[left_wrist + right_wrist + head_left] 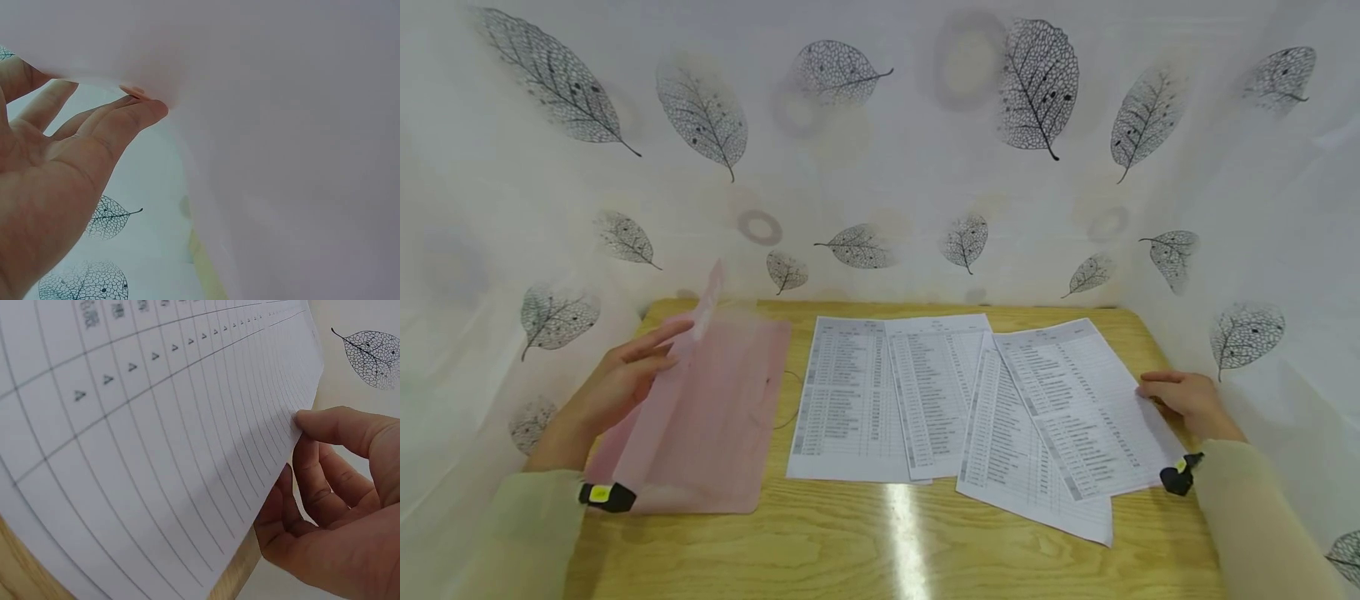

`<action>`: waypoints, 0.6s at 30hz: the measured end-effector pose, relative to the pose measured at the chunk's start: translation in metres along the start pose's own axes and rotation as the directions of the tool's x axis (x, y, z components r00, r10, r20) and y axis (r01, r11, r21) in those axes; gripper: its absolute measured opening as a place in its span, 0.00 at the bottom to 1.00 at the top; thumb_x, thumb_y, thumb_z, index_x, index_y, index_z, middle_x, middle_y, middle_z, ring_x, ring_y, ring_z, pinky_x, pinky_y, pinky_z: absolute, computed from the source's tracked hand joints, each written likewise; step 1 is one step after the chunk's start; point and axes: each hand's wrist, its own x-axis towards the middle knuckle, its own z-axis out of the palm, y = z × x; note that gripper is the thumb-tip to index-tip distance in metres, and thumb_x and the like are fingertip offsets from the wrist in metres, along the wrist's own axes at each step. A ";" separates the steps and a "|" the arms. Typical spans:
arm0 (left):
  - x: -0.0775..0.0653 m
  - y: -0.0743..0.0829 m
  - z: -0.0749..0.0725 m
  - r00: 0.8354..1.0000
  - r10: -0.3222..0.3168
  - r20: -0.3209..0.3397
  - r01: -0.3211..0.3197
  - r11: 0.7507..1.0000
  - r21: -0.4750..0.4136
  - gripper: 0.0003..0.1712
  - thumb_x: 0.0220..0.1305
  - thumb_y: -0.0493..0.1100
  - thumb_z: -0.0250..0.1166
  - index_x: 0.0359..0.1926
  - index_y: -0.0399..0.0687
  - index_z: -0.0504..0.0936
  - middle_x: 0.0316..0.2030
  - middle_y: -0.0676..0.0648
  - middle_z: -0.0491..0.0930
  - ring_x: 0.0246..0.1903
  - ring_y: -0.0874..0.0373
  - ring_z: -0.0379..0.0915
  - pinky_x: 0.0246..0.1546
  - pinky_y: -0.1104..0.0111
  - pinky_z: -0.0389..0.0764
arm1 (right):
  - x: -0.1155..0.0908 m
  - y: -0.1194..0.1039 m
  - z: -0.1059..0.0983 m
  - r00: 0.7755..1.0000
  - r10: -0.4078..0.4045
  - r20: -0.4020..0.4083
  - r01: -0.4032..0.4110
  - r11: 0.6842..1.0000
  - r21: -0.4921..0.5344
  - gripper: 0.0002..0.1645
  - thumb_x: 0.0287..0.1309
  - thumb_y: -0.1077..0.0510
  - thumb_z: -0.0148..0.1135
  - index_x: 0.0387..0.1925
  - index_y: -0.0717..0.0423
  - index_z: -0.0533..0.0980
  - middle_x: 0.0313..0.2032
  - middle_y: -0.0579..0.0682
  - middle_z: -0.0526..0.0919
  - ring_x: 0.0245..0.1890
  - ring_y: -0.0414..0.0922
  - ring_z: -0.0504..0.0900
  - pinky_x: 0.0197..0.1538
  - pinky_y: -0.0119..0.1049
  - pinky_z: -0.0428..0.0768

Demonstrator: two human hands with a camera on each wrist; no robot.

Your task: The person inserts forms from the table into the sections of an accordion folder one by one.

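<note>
On the left, a translucent pink folder (730, 425) lies with its cover (662, 400) raised. My left hand (613, 383) holds that cover near its edge; in the left wrist view the pink sheet (287, 150) hides part of the fingers. Toward the right is a printed sheet (1067, 392) with table rows, its right edge pinched between the thumb and fingers of my right hand (1187, 402). This sheet is tilted up a little and overlaps another printed sheet (1003, 442). Two more printed sheets, a middle one (940, 392) and a left one (842, 400), lie partly overlapped.
Everything lies on a wooden table (820, 542) with a bright light reflection near its front. A white curtain (880, 183) with dark leaf prints surrounds the back and sides. A thin loop of string (797, 400) shows beside the folder's right edge.
</note>
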 end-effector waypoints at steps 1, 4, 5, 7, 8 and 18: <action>0.000 0.000 0.000 1.000 0.000 0.001 0.000 1.000 0.000 0.33 0.83 0.42 0.54 0.83 0.55 0.60 0.82 0.61 0.53 0.80 0.54 0.43 0.57 0.86 0.70 | -0.001 -0.001 0.000 1.000 -0.006 0.007 0.006 1.000 -0.001 0.12 0.64 0.54 0.71 0.48 0.49 0.85 0.27 0.30 0.81 0.30 0.35 0.80 0.35 0.33 0.81; 0.001 -0.001 0.001 1.000 0.008 0.004 -0.008 1.000 -0.006 0.33 0.83 0.42 0.54 0.83 0.54 0.60 0.82 0.61 0.53 0.79 0.56 0.45 0.57 0.85 0.70 | -0.003 -0.003 -0.001 0.999 -0.024 0.032 0.024 1.000 -0.010 0.23 0.67 0.53 0.68 0.59 0.60 0.80 0.28 0.31 0.82 0.31 0.35 0.82 0.36 0.32 0.83; 0.001 -0.002 0.001 1.000 0.011 0.006 -0.011 1.000 -0.010 0.33 0.82 0.41 0.54 0.83 0.53 0.61 0.82 0.60 0.53 0.78 0.58 0.47 0.58 0.85 0.70 | -0.004 -0.003 -0.001 0.999 -0.030 0.041 0.030 0.999 -0.017 0.25 0.68 0.52 0.67 0.61 0.61 0.79 0.28 0.31 0.83 0.31 0.35 0.82 0.37 0.32 0.83; 0.001 -0.003 0.001 1.000 0.014 0.007 -0.013 1.000 -0.014 0.32 0.82 0.41 0.55 0.82 0.53 0.61 0.81 0.61 0.55 0.76 0.62 0.50 0.58 0.85 0.71 | -0.005 -0.002 -0.001 0.997 -0.034 0.066 0.035 0.999 -0.014 0.27 0.69 0.51 0.67 0.63 0.61 0.77 0.29 0.30 0.83 0.31 0.34 0.82 0.37 0.33 0.83; 0.001 -0.003 0.001 1.000 0.012 0.007 -0.012 1.000 -0.015 0.32 0.82 0.41 0.55 0.82 0.53 0.61 0.80 0.61 0.55 0.76 0.64 0.51 0.58 0.84 0.71 | -0.006 -0.002 -0.001 0.996 -0.034 0.078 0.036 0.999 -0.019 0.29 0.70 0.50 0.67 0.64 0.62 0.76 0.29 0.30 0.83 0.32 0.34 0.82 0.38 0.33 0.83; 0.002 -0.004 0.002 1.000 0.002 0.004 -0.002 1.000 -0.012 0.33 0.82 0.41 0.55 0.82 0.53 0.61 0.81 0.62 0.54 0.79 0.60 0.47 0.57 0.85 0.70 | -0.006 -0.007 0.003 0.984 -0.005 0.175 0.015 0.998 -0.058 0.41 0.74 0.46 0.63 0.69 0.77 0.67 0.30 0.34 0.84 0.31 0.36 0.82 0.38 0.36 0.82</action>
